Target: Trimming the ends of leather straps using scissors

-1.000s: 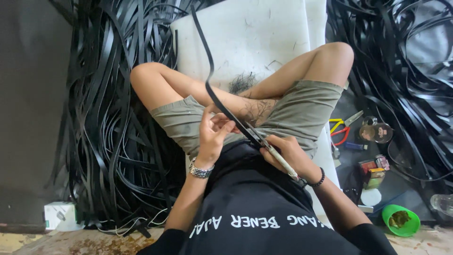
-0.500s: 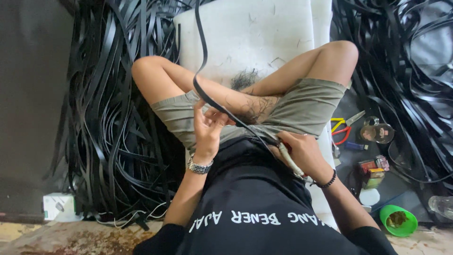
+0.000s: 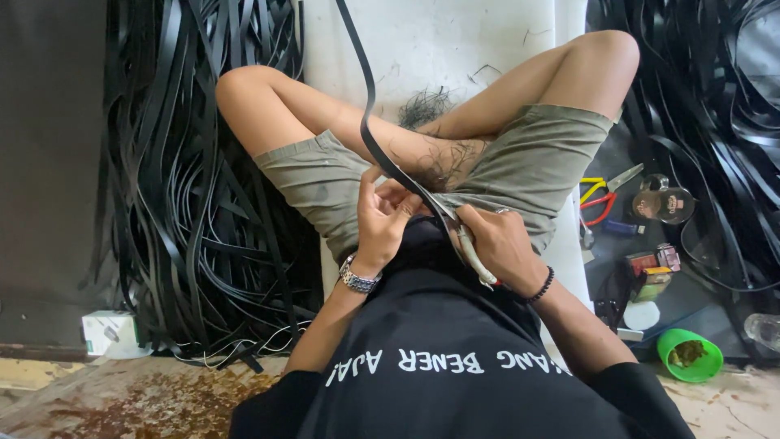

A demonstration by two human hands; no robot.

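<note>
Fingers point(image 3: 382, 191) of my left hand point(image 3: 386, 219) pinch the long black strip point(image 3: 370, 122) just above my lap, and they are clenched on it where it runs down from the top of the view. My right hand point(image 3: 500, 244) is closed around the pale handle of a cutting tool point(image 3: 471, 254), its tip meeting the strip between the two hands.

Compared with a second ago, both hands have drawn in closer to my body and closer to each other, so the tool sits right beside my left fingertips rather than out over my thigh. The strip has swung too: it now rises steeply past my left knee point(image 3: 244, 89) instead of bending low across my shorts point(image 3: 520, 162). I read that as the working point on the strip having moved up to the tool, with the free length hanging taut above.

Around me, heaps of black strips point(image 3: 195, 187) lie on the left, and a white mat point(image 3: 439, 41) is under my legs. To the right I see pliers with yellow and red handles point(image 3: 597, 195), a round tin point(image 3: 662, 203) and a green cup point(image 3: 689, 354).
</note>
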